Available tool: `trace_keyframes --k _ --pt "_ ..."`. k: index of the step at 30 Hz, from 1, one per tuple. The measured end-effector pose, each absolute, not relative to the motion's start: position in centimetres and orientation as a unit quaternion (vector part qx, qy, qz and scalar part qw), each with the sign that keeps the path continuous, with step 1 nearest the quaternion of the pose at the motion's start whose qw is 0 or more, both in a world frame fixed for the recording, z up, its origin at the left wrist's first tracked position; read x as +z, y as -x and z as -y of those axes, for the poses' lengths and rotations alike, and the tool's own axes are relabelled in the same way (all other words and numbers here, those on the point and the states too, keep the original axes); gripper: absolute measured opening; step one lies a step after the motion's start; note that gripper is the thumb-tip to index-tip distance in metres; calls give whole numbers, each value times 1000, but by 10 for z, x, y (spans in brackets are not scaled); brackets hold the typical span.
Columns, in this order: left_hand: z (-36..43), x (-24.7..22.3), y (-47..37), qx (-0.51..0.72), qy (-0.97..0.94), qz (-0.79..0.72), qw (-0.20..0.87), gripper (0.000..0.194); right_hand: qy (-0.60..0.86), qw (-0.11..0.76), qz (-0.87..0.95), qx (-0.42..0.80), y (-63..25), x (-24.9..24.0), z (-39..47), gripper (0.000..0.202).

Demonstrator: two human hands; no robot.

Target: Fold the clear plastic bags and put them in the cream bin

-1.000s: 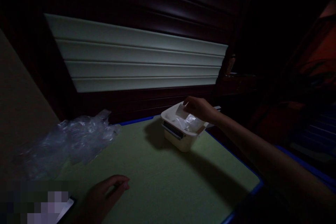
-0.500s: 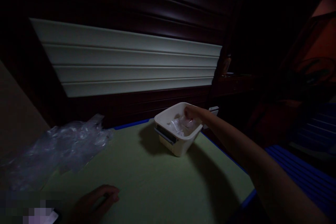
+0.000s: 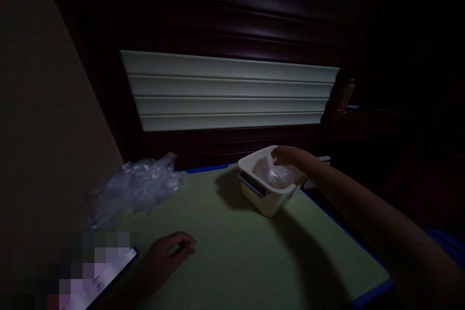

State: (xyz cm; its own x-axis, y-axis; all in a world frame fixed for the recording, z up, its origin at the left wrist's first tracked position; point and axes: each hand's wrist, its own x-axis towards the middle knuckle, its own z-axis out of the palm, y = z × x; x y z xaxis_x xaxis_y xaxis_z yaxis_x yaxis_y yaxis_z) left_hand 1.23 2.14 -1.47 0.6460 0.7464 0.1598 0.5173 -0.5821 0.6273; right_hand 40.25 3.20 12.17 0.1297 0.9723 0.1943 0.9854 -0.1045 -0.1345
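A white plastic bin (image 3: 267, 202) with a dark handle stands on the green tabletop. Crumpled clear plastic (image 3: 276, 175) lies inside it. Over the bin's far right rim reaches my right hand (image 3: 286, 155), its fingers pointing down inside, slightly apart, above the plastic; nothing shows in them. My left hand (image 3: 172, 254) rests on the near left of the table, thumb and forefinger curled so the tips meet, with only tabletop seen through the loop. A phone-like device (image 3: 109, 278) with a lit screen, partly blurred out, lies left of that hand.
A heap of clear plastic wrap (image 3: 141, 184) lies at the table's back left. The green tabletop (image 3: 218, 256) has blue edges. Behind stands a dark panelled wall with a pale slatted section (image 3: 232, 97). A bottle (image 3: 348, 93) sits on a dark ledge at right.
The view has turned left, shifting everything rightward. My right hand has risen off the plastic in the bin, and its fingers have loosened. My left hand keeps its curled pose.
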Motion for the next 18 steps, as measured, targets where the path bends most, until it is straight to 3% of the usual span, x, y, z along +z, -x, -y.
trace_keyframes --k 3,9,18 --pt "-18 -15 -12 232 -876 -366 211 21 715 76 692 -70 -370 144 -33 26" --pt "-16 -21 -6 242 -873 -415 87 27 594 79 788 -142 -256 166 -23 23" --pt "-9 -27 -6 196 -868 -457 -12 40 482 59 866 -119 -171 88 -62 23"
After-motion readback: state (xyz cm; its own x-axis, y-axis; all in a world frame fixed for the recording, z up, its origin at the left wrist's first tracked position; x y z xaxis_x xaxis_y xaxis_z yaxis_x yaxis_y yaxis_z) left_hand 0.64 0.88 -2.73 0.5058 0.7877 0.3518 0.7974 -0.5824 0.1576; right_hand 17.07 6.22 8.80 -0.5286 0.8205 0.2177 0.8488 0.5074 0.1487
